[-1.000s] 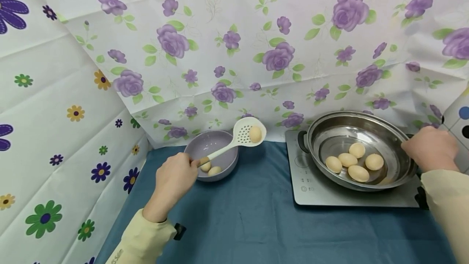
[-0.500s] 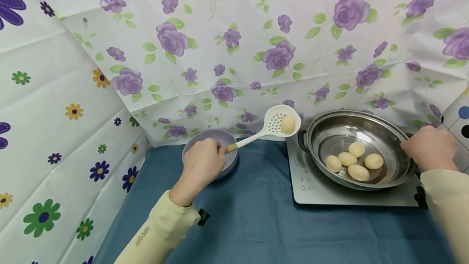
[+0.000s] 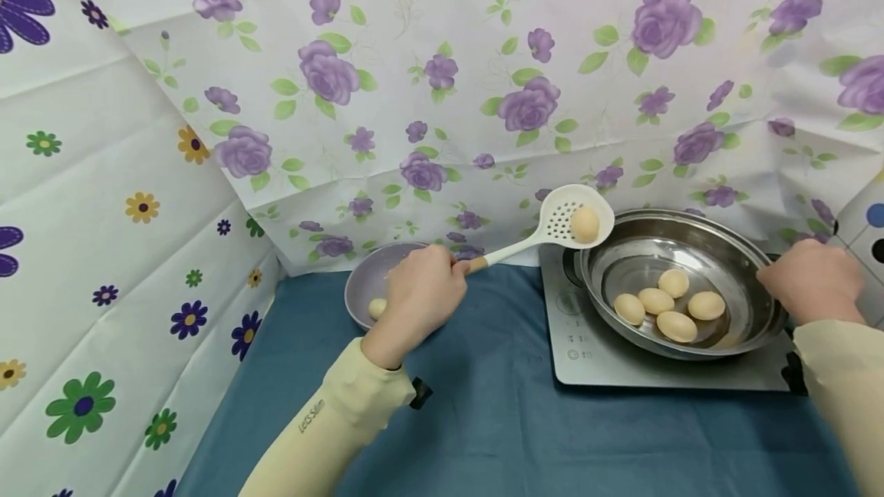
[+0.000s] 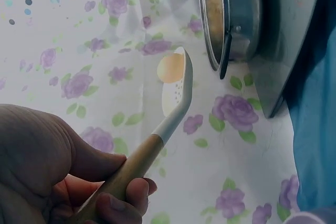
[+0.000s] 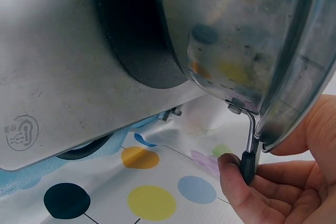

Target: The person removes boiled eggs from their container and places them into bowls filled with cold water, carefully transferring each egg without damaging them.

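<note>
My left hand [image 3: 423, 297] grips the wooden handle [image 4: 135, 163] of a white slotted spoon [image 3: 552, 230], with the thumb along it in the left wrist view. One light brown egg [image 3: 585, 224] rides in the spoon's bowl, which overlaps the left rim of a steel pot [image 3: 663, 230] in the head view. Several eggs [image 3: 677, 326] sit at the bottom of this pot. My right hand [image 3: 811, 280] holds the pot's right side handle [image 5: 249, 165], fingers curled round it. Partly behind the left hand, a purple bowl [image 3: 359, 278] shows one egg [image 3: 377, 308].
Under the pot lies a silver induction cooker [image 3: 621, 374]; the pot's left handle [image 3: 572, 267] sticks out towards the spoon. A blue cloth [image 3: 483, 420] covers the table. Flowered sheets [image 3: 387, 121] stand behind and at the left.
My left hand has moved right, from over the purple bowl towards the pot, carrying the egg in the slotted spoon. My right hand stays on the pot handle.
</note>
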`<state>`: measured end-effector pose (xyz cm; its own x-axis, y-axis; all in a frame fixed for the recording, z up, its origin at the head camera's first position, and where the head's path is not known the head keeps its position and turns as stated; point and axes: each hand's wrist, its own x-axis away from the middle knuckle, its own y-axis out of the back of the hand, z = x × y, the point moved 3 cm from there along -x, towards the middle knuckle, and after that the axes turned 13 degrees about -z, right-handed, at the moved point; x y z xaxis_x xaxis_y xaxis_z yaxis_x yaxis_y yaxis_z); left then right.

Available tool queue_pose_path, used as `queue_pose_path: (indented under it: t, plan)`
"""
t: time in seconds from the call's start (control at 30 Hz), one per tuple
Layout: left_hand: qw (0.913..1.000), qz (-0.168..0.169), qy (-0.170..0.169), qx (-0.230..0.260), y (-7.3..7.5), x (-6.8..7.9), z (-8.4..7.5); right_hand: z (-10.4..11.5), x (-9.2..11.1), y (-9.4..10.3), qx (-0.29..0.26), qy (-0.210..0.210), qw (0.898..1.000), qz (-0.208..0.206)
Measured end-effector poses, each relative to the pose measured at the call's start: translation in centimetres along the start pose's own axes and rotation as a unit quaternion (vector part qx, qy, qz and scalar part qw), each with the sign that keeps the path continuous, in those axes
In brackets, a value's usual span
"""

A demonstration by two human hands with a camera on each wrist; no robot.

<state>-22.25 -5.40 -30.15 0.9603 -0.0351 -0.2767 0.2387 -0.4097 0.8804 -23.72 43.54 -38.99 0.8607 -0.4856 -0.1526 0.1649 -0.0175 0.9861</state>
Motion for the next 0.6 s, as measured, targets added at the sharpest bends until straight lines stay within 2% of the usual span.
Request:
queue_pose_path:
  t: [0.37,0.6]
  plan:
    - [0.9997,0.011,-0.014,0.018,-1.8,-0.2,-2.1,-0.1,-0.1,0.1,0.002,0.004,1.0,-0.008]
    - [0.9994,0.014,-0.032,0.004,-3.2,-0.3,-3.6,0.0,0.0,0.1,0.0,-0.001,1.0,-0.002]
